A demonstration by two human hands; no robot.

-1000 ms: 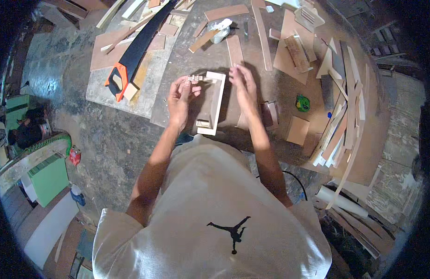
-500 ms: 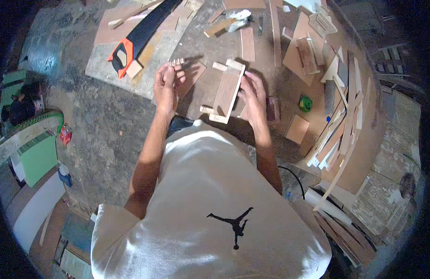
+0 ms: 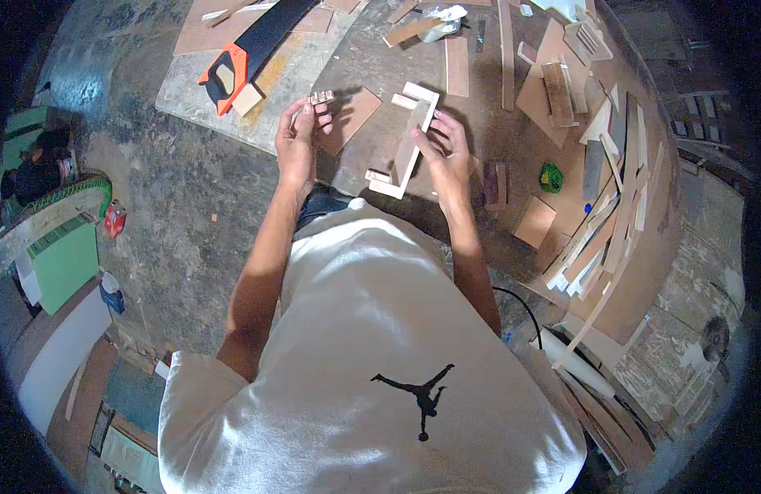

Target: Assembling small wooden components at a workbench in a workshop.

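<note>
My left hand (image 3: 297, 152) is closed, its fingertips pinching a few small pale wood blocks (image 3: 321, 97). To its right, a small wooden frame (image 3: 415, 161) is held tilted over the table; it has a long pale side strip and a short arm at each end. My right hand (image 3: 449, 165) grips the frame's long side, with the thumb on the near face and the other fingers partly behind it. A flat brown board (image 3: 353, 122) lies on the table beyond my left hand, between it and the frame.
An orange-and-black handsaw (image 3: 247, 58) lies at the far left of the worktable (image 3: 347, 66). Wood strips (image 3: 598, 222) are piled along the right side. A green roll (image 3: 551, 177) and a dark reddish block (image 3: 495, 185) sit right of my right hand.
The frame has turned in my right hand and moved slightly right and away, and its brown panel shows less. My right thumb now shows on it. The left hand still pinches the blocks.
</note>
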